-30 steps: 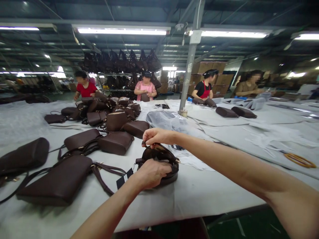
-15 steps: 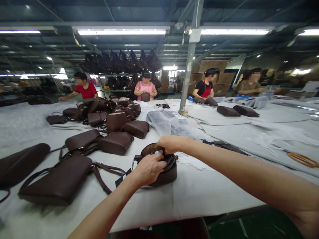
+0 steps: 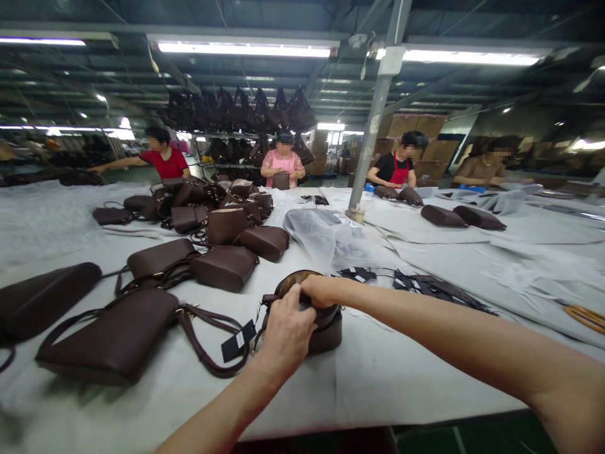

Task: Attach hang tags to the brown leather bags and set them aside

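Observation:
A small dark brown handbag (image 3: 326, 337) stands on the white-covered table with its top open. My left hand (image 3: 289, 318) is closed over the near rim of the opening, its index finger pointing into it. From the far right side my right hand (image 3: 319, 290) dips into the mouth of the bag, fingers bent down together; their tips and whatever they pinch are hidden. A black hang tag (image 3: 239, 341) dangles by a cord left of the bag. Beside it lies the looped strap (image 3: 203, 347) of another brown handbag (image 3: 113, 334).
More brown bags (image 3: 224, 268) lie piled on the left. Beyond my hands are a clear plastic wrapper (image 3: 326, 236) and black tags (image 3: 416, 282). A metal post (image 3: 373, 120) rises from the table; scissors with orange handles (image 3: 586, 315) lie right. Several co-workers (image 3: 283, 167) are across the table.
My right hand has left the bag's far rim and moved down into its opening. My left hand has drawn back from inside to the near rim. The view has shifted slightly.

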### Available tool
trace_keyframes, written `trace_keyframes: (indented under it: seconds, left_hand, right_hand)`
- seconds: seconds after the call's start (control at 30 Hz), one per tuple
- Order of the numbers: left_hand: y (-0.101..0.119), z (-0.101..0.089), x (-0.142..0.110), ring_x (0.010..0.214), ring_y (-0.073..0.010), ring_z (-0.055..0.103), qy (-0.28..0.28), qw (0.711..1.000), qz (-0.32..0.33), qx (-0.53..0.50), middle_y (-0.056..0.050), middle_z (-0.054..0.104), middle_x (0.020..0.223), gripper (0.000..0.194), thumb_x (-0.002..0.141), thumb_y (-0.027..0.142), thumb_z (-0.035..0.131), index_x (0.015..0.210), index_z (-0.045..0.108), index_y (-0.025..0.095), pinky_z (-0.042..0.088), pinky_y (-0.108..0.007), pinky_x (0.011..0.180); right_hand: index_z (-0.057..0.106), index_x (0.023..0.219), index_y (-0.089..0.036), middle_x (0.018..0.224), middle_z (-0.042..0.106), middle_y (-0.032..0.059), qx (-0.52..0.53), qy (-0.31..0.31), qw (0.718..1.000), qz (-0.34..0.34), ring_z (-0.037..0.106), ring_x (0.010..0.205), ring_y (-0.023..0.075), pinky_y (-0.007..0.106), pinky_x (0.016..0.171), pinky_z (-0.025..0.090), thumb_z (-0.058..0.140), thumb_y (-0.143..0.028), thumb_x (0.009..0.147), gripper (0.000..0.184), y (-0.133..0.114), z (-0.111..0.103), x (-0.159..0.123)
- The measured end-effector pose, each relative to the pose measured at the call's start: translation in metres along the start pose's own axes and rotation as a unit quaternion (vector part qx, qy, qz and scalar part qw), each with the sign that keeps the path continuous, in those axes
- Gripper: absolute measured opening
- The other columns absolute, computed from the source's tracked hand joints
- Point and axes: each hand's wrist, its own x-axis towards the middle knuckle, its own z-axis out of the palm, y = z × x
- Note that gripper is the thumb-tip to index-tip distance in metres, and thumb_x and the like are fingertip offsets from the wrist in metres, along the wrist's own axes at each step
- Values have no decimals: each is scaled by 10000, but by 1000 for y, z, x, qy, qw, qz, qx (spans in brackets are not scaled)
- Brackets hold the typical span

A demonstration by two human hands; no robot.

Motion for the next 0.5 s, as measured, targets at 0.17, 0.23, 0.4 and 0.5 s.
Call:
trace_keyframes:
  seconds: [0.17, 0.23, 0.4, 0.5]
  left_hand:
    - [-1, -22, 11, 978, -295, 590, -102, 994, 22, 4, -116, 618, 1035, 170, 834, 305, 645, 972, 659, 207, 481, -435, 823]
    - [-1, -29, 17, 894, -261, 616, -154, 985, 67, -25, -70, 642, 868, 131, 842, 323, 637, 875, 657, 198, 475, -385, 796]
    - [-6, -34, 27, 862, -178, 607, -30, 975, 60, -210, -43, 639, 904, 125, 874, 288, 577, 803, 602, 188, 470, -276, 772]
    - [-15, -32, 28, 776, -164, 583, 71, 970, -51, -227, -31, 617, 826, 127, 885, 209, 481, 796, 570, 191, 455, -275, 709]
  right_hand:
    - [687, 853, -152, 662, 675, 1, 223, -105, 968, 53, 662, 673, 158, 228, 612, 504, 672, -229, 724, 151, 31, -30, -8]
    - [640, 770, -147, 606, 631, -26, 369, -113, 920, 70, 632, 626, 130, 221, 611, 503, 680, -275, 718, 144, 40, -41, -15]
    - [628, 743, -135, 630, 630, -31, 484, -50, 874, 1, 589, 630, 102, 209, 630, 468, 648, -238, 710, 110, 41, -45, -23]
    - [626, 705, -130, 600, 605, -37, 457, -14, 889, -20, 533, 584, 88, 195, 563, 406, 609, -214, 731, 89, 40, -38, -24]
